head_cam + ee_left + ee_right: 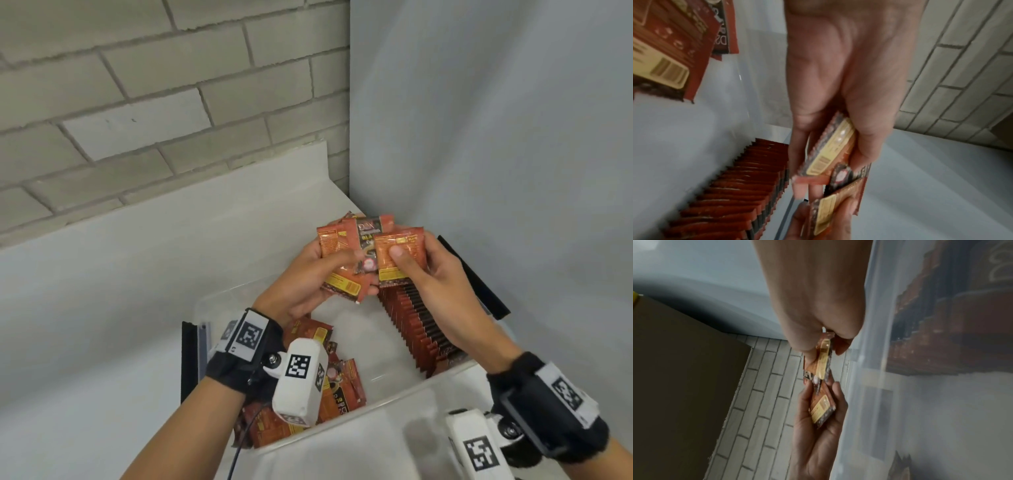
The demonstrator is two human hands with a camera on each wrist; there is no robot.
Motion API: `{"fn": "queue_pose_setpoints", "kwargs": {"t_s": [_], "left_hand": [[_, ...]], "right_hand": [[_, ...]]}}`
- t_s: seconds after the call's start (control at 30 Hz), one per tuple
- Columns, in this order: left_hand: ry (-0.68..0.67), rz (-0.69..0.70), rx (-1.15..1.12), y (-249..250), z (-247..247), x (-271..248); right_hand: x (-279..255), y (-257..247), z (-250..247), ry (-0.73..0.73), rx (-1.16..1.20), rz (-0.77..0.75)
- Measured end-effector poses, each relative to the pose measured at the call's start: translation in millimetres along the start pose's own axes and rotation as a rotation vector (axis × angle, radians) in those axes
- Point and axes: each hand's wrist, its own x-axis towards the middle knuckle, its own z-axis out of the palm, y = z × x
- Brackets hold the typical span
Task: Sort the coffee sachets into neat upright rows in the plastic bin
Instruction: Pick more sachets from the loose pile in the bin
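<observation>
Above the clear plastic bin (455, 375), my left hand (308, 274) grips a fanned bunch of red-orange coffee sachets (346, 260). Beside it my right hand (431, 274) pinches one more sachet (400, 255), thumb on its front, overlapping the bunch. A neat upright row of sachets (418, 325) stands along the bin's right wall. A loose heap of sachets (329, 380) lies in the bin's near left part, partly hidden by my left wrist camera. The left wrist view shows the bunch (830, 154) edge-on between fingers and thumb, with the row (740, 186) below.
The bin sits on a white surface in a corner, with a grey brick wall (137, 102) behind and a pale wall (496, 137) at right. Black bin latches (476, 277) show at the right and left (189, 363) ends. The bin's middle floor (363, 339) is bare.
</observation>
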Motion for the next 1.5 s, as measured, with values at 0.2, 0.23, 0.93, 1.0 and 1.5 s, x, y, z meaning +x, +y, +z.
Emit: {"fn": "queue_pose_setpoints", "kwargs": {"t_s": [0.2,0.23,0.93,1.0,1.5], "left_hand": [[-0.002,0.008,0.126,-5,1,2],[0.011,0.012,0.124,-5,0,3],[0.136,0.132,-0.192,-5,0,9],[0.154,0.148,-0.127,-6,-2,10],[0.141,0.22,0.005,-12,-2,9]], "right_hand": [[2,5,-3,0.075,-0.049,0.002],[2,6,-4,0.092,-0.062,0.002],[5,9,-5,0.031,0.075,0.138],[5,8,-5,0.072,0.054,0.096],[1,4,1,-0.092,-0.025,0.03]]}}
